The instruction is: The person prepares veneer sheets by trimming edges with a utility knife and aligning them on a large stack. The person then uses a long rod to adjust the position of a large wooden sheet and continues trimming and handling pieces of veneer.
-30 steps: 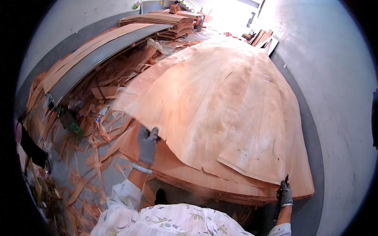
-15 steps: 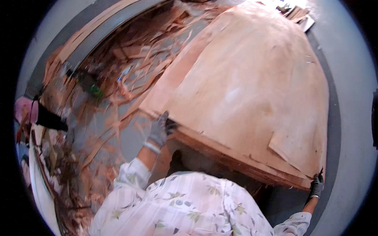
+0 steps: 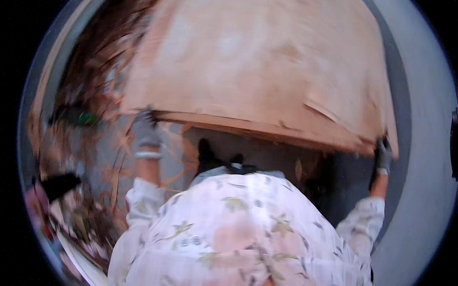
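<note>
A broad stack of thin tan wood veneer sheets (image 3: pixel 248 71) spreads out in front of me, its layered near edge facing my body. At the near left corner my left hand (image 3: pixel 147 129), in a grey glove, is closed on the edge of the sheets. My right hand (image 3: pixel 383 151), in a dark grey glove, grips the near right corner, its fingertips over the edge. A torn flap (image 3: pixel 329 112) shows on the top sheet towards the right. The undersides of both hands' grips are hidden, and motion blurs the picture.
Scattered veneer strips (image 3: pixel 114 167) litter the floor on the left. A dark thing with a green part (image 3: pixel 86 117) lies among them. At the lower left a person's dark sleeve (image 3: pixel 59 188) shows. A pale wall (image 3: pixel 429 119) runs along the right side.
The view has turned, so the stack's near edge lies more level and higher in the picture. Both hands keep hold of its corners, with the arms stretched further forward.
</note>
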The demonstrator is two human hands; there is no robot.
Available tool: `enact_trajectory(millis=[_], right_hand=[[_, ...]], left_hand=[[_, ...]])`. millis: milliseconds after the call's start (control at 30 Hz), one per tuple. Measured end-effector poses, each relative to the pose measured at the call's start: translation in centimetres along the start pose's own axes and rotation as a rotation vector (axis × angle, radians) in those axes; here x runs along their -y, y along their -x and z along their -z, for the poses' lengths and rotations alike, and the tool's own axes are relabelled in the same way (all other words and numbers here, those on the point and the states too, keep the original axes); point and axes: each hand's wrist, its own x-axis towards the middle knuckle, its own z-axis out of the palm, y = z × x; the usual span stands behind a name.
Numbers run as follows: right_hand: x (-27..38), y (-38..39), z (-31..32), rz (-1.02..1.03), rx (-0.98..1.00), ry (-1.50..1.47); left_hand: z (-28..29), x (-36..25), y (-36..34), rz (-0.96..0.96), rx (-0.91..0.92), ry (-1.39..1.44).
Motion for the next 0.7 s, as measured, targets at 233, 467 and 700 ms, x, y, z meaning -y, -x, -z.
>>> enact_trajectory(millis=[233, 467, 700], right_hand=[[1.4, 4.0, -2.1, -0.002, -0.204, 0.034], [0.1, 4.3, -2.2, -0.109, -0.158, 0.026], [-2.6, 3.4, -1.4, 0.162, -0.195, 0.13]], left_hand=[[-1.0, -2.8, -1.1, 0.035, -0.183, -0.095], [-0.4, -2.4, -1.3, 0.08, -0.222, -0.101], [0.8, 0.4, -2.1, -0.097, -0.014, -0.241]])
